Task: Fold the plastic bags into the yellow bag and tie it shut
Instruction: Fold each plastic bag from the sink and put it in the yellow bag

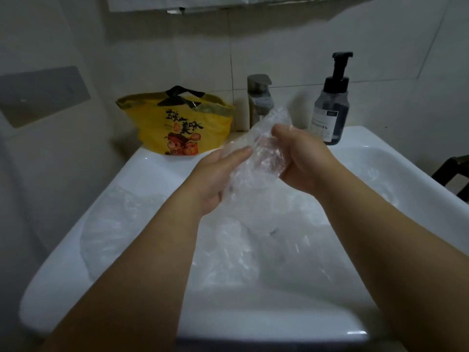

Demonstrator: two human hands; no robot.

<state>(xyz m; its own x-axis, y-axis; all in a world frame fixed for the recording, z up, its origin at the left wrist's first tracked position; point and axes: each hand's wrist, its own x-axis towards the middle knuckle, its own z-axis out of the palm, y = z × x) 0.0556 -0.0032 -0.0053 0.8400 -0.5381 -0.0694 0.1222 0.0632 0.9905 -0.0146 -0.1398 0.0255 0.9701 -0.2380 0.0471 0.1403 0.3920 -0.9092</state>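
Over sink (142, 171) | right hand (303, 158) grips crinkly clear bag (265, 151) | left hand (215, 175) seemingly presses flat

head view, down onto sink (157, 174)

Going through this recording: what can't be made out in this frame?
All head view.
Count of loose bags in the sink: clear film overlaps and blurs against the white basin.
Right hand fingertips: hidden in the clear bag it grips.
Yellow bag contents: opaque wall hides them.
Pump bottle label: too small.
Dark object: cut off by right edge.
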